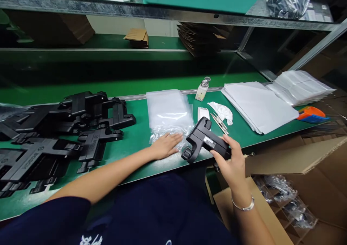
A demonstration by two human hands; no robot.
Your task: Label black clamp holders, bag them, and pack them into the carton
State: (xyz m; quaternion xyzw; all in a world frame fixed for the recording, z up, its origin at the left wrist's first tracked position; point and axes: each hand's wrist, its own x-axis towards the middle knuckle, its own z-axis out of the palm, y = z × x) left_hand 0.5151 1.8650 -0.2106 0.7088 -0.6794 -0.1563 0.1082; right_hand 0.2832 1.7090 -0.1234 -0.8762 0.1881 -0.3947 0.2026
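Note:
My right hand (230,158) grips a black plastic bracket (202,138) by one end, with the fingers behind it and the thumb in front. A small white label shows on the bracket, and its knobbed end points left over the table edge. My left hand (166,145) lies flat, fingers stretched out, on the near end of a stack of clear plastic bags (169,111). To the left, several more black brackets (92,144) lie heaped on the green table.
Behind stand a small bottle (202,89), a white cloth (222,111) and thin tools (219,123). White sheets (258,106), bagged film (300,86) and an orange-blue tape dispenser (311,114) lie right. An open carton (303,154) with bagged parts stands below. A metal shelf (168,13) crosses overhead.

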